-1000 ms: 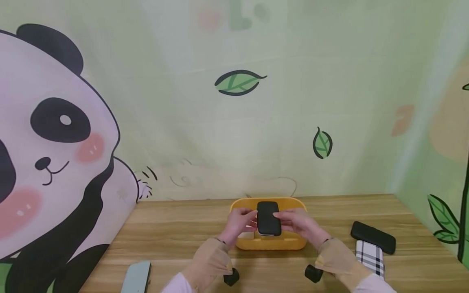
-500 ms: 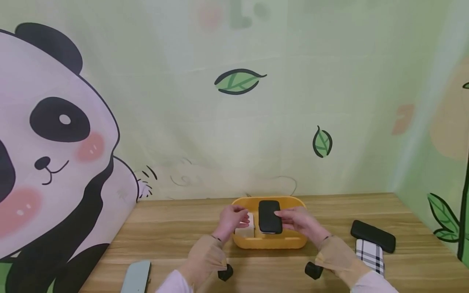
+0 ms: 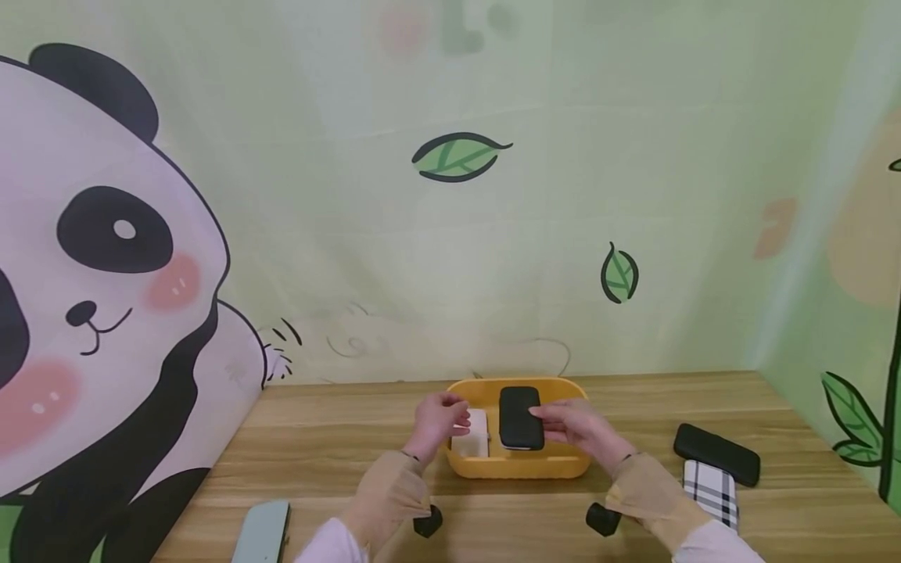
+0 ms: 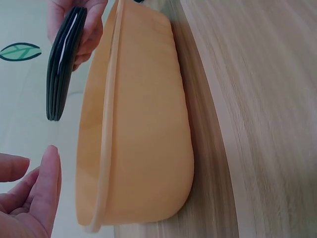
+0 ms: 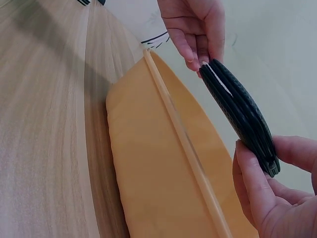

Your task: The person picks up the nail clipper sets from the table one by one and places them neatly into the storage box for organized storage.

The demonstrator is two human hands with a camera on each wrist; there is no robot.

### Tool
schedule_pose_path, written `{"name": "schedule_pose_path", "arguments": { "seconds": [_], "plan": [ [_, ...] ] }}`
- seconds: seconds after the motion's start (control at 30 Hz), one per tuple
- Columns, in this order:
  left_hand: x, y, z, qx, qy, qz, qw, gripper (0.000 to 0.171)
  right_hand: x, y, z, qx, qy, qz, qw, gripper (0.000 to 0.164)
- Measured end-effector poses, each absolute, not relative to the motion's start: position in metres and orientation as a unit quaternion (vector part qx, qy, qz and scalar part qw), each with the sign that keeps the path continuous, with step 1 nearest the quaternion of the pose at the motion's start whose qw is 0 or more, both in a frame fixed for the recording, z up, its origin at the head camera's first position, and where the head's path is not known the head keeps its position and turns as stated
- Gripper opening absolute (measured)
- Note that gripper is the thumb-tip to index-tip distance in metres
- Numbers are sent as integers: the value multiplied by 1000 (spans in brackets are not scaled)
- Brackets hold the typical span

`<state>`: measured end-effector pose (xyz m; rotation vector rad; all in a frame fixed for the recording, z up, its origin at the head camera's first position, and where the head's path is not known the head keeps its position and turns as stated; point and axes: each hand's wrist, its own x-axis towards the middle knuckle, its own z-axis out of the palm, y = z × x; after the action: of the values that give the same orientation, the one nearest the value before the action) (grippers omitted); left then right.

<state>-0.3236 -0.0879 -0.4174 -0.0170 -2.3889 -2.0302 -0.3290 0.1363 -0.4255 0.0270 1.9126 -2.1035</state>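
My right hand (image 3: 580, 428) pinches a black wallet (image 3: 519, 418) by its right edge, thumb on one face and fingers behind. The wallet is upright above the yellow bin (image 3: 521, 469); several layers and a pale strip show along its edge (image 5: 237, 106) in the right wrist view. My left hand (image 3: 436, 426) is over the bin's left side with loosely bent fingers. Seen from the left wrist, a gap separates these fingers (image 4: 47, 183) from the wallet. Inside the bin, below the left hand, is a white wallet-like item (image 3: 475, 444), partly covered by that hand.
A pale blue-grey wallet-like case (image 3: 262, 532) lies at the table's front left. On the right, a long black case (image 3: 716, 453) overlaps a black-and-white plaid one (image 3: 711, 493). A printed cloth wall (image 3: 352, 234) stands behind the wooden table (image 3: 338, 438).
My left hand has let go of the black wallet and moved left, uncovering the white item in the bin. The right hand keeps the wallet, which has shifted slightly right.
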Motion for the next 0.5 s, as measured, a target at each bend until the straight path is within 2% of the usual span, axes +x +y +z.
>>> {"name": "schedule_pose_path", "arguments": {
  "seconds": [0.5],
  "plan": [
    [-335, -106, -429, 36, -771, -635, 43, 15, -329, 137, -427, 17, 660, -736, 148, 34]
  ]
}}
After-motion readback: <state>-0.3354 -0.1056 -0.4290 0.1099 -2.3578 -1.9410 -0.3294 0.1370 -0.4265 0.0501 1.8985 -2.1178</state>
